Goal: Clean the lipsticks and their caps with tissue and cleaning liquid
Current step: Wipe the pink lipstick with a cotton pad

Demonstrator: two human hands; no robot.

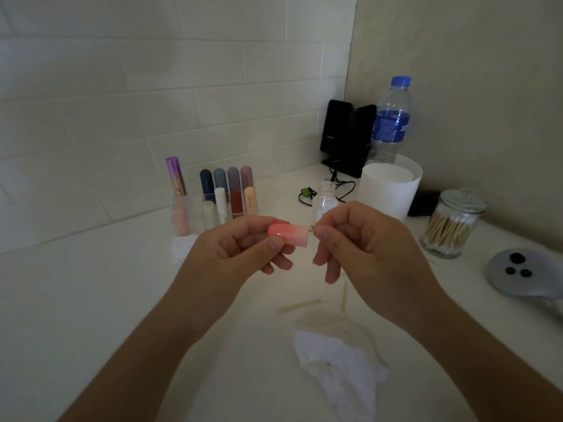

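A water bottle [391, 120] with a blue cap is stood in the corner. Two black speakers [347, 137] are placed just left of the bottle, a white cylindrical container [388, 185] in front of it. A glass jar of cotton swabs [454, 223] is set further right, a grey rounded device [518, 274] beyond.

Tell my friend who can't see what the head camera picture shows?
Two hands hold things over a white counter: the left hand grips a pink lipstick cap, and the right hand pokes a thin stick into its open end. A crumpled tissue lies below.
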